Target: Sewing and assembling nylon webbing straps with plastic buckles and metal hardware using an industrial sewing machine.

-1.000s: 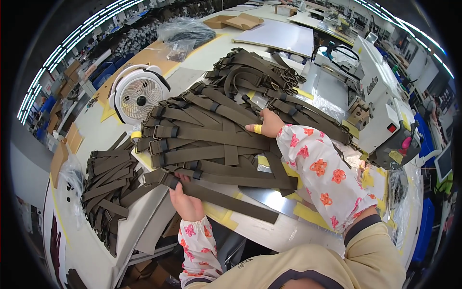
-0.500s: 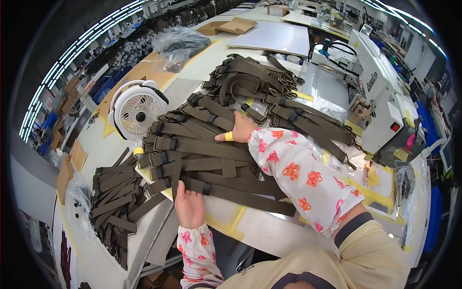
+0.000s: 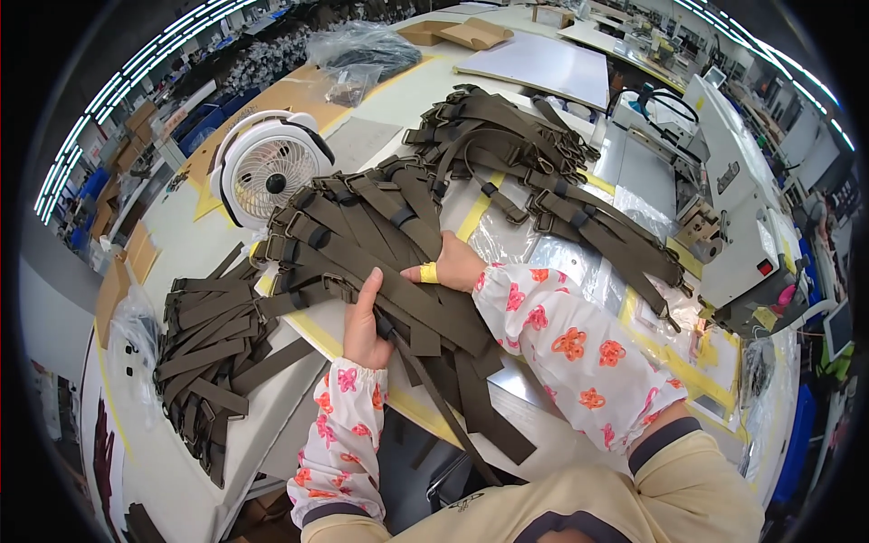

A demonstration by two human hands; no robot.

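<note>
Left hand and right hand touch the straps — fingers partly hidden, grip unclear; ends overhanging the counter could drag others off.

matt cloth straps, dull metal buckles, smooth plastic fan, glossy plastic bag, matt cardboard box

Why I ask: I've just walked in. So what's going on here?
A person is handling a heap of dark straps. The left hand is at the heap's near edge; the right hand is against its right side. A second pile lies to the left and a third pile farther back. A white fan stands beyond the heap, a white machine off to the right.
</note>
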